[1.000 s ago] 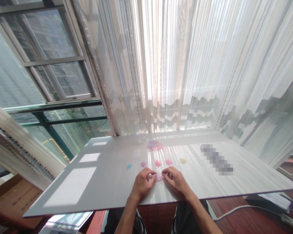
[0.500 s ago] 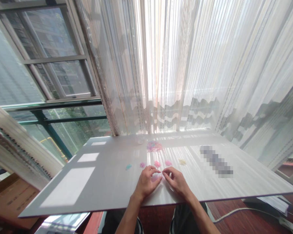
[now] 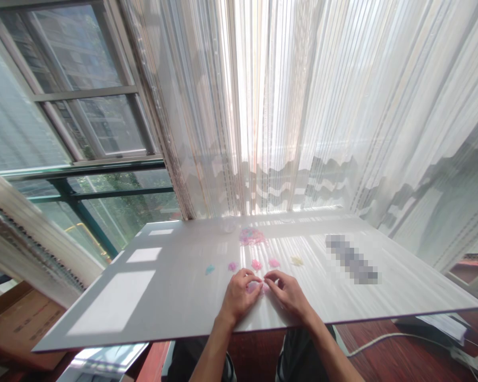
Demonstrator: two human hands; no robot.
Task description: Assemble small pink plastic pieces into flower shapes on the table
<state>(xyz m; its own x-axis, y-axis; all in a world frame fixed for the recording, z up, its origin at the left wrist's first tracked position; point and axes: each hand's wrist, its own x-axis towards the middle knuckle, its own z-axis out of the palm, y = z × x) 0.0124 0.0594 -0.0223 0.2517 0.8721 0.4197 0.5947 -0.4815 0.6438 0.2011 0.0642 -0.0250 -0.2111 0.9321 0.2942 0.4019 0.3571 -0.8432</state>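
My left hand (image 3: pixel 239 298) and my right hand (image 3: pixel 289 295) meet close over the near middle of the white table (image 3: pixel 179 297). The fingers of each are curled into a pinch, tips almost touching; whatever they hold is too small to name. Under and between them lies a pinkish, see-through patch (image 3: pixel 254 287), partly hidden by the fingers. Just beyond, small heaps of tiny pieces form a row: teal (image 3: pixel 210 269), purple (image 3: pixel 233 266), red-pink (image 3: pixel 256 264), pink (image 3: pixel 274 262) and pale yellow (image 3: pixel 297 260). Behind them spreads a larger mixed pink heap (image 3: pixel 253 236).
A clear round dish (image 3: pixel 228 225) stands near the table's far edge. To the right lies a blurred-out long object (image 3: pixel 352 259). Sheer curtains (image 3: pixel 271 106) hang behind the table. A cardboard box (image 3: pixel 22 323) is at the lower left, a white cable (image 3: pixel 394 335) on the floor.
The view has shifted very slightly. Both hands stay in nearly the same place, still pinched, with only small finger movement. The heaps look unchanged.
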